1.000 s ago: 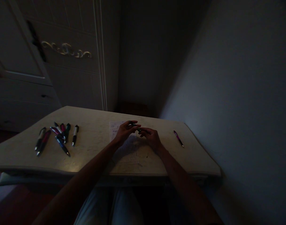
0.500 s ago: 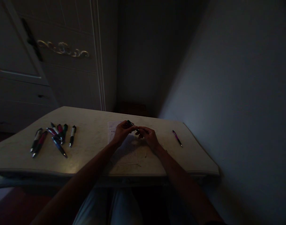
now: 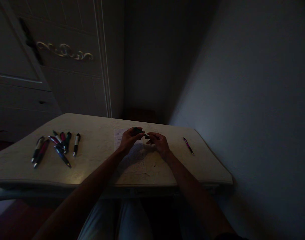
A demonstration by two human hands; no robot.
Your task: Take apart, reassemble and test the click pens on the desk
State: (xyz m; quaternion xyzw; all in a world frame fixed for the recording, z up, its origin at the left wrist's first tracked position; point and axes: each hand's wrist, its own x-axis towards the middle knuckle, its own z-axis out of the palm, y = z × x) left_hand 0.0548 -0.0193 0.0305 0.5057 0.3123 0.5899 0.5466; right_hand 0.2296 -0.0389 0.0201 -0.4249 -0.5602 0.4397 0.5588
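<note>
Above the far middle of the table my two hands nearly meet around a dark pen [image 3: 137,130]. My left hand [image 3: 128,140] is closed on the pen's body. The fingers of my right hand [image 3: 159,142] pinch its other end, the slim part at the right. Shade hides much of the pen between the fingers. Beneath the hands lies a sheet of paper [image 3: 132,165] with writing on it, partly covered by my left hand and its shadow.
Several pens [image 3: 63,141] lie in a loose group on the table's left side. One pink and black pen [image 3: 188,146] lies alone at the right. The table [image 3: 97,133] meets a wall [image 3: 255,100] on the right; a cabinet [image 3: 74,90] stands behind at left.
My hands have drawn slightly apart, and more of the pen shows between them. The pens on the table have stayed in place.
</note>
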